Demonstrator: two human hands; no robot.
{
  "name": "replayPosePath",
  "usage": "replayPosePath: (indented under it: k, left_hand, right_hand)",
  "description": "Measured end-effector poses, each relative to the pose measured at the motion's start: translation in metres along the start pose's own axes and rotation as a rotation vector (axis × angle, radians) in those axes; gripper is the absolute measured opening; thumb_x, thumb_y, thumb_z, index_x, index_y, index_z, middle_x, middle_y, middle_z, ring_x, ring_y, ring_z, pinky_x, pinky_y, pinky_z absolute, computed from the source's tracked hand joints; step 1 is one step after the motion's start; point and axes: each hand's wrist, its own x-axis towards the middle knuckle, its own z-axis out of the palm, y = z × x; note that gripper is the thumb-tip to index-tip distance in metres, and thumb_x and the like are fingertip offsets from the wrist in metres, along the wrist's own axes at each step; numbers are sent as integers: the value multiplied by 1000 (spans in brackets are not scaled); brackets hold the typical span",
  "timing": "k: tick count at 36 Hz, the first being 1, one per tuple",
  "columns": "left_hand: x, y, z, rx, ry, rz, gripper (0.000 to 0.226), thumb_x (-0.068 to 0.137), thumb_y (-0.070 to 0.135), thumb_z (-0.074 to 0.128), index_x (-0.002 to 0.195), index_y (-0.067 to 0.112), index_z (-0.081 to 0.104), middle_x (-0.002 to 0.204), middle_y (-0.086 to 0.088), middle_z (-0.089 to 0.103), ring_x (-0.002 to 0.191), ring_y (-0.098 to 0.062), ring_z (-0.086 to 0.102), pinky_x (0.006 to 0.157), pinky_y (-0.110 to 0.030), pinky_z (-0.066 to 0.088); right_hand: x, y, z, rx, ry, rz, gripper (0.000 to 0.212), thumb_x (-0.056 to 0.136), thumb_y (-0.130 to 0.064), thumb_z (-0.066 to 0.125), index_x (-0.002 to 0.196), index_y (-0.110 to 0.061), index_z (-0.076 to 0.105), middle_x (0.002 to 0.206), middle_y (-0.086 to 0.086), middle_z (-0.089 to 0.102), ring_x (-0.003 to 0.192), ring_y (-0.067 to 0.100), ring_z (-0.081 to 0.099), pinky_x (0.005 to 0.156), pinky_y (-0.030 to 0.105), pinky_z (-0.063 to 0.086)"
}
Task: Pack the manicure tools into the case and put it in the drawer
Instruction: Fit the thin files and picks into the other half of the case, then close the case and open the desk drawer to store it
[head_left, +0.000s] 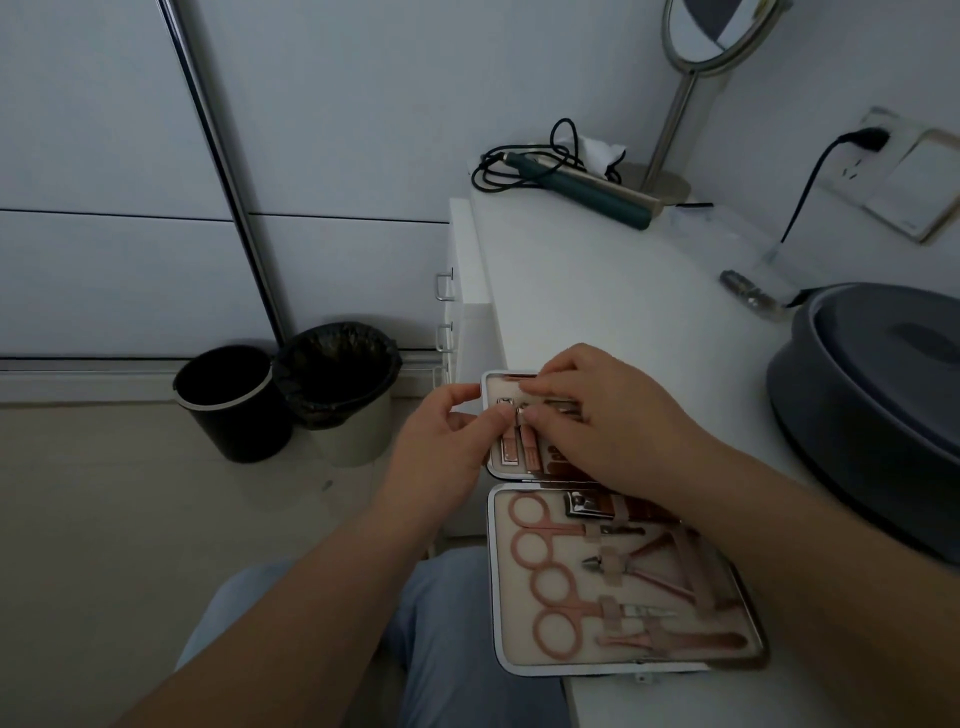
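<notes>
With the case (613, 525) open flat at the bench (623, 291) edge, we pinch a small clipper (519, 415) between left hand (447, 447) and right hand (597, 415) fingertips, and should slide it squarely under its strap.

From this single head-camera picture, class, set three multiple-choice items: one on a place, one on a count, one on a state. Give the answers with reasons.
1. Where does the manicure case lie?
A. on the floor
B. at the white desk's near edge
C. inside a drawer

2. How many bins stand on the floor?
A. one
B. two
C. four

3. The case is:
A. zipped shut
B. open flat
C. upside down

Answers: 1 B, its rim sits on the desk edge. 2 B, a black bin beside a lined bin. 3 B, both halves show tools while the left hand and right hand work at the far half.
</notes>
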Motion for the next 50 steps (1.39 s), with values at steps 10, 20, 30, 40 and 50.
replayPosePath:
  k: [10,20,30,40,50]
  left_hand:
    - [-43,-5,-31,338,-108,420,51,78,-3,58,97,44,56,111,11,51,94,5,50,76,-4,37]
    - [-65,-11,-35,455,-273,529,42,64,17,75,97,41,63,133,0,41,115,2,47,97,-19,39]
    - [-62,-11,-29,170,-300,331,35,56,38,72,91,38,68,129,11,51,117,-8,50,90,-30,44]
    - [-43,-2,-10,-111,-154,164,52,59,16,71,108,22,56,95,-2,68,76,-11,64,65,-18,51]
    - [-15,20,1,88,-49,-49,89,50,58,77,127,23,47,95,10,67,81,-4,66,83,-37,53]
  right_hand:
    - [-74,20,-19,262,128,119,16,75,-46,56,91,-48,61,98,-28,55,96,-13,50,76,7,38]
    - [-136,32,-25,232,-245,9,85,45,-84,58,123,-55,36,137,-46,12,133,-17,4,106,16,17]
    - [-128,38,-40,395,-229,1,77,54,-55,77,123,-58,43,134,-43,32,128,-16,26,97,-2,21]
    - [-79,40,-38,805,80,161,51,64,-38,77,111,-32,59,97,-18,67,91,-11,59,71,5,45]
    - [-34,55,-33,840,26,289,26,76,-19,69,96,-30,56,70,-29,68,65,-13,62,51,3,44]
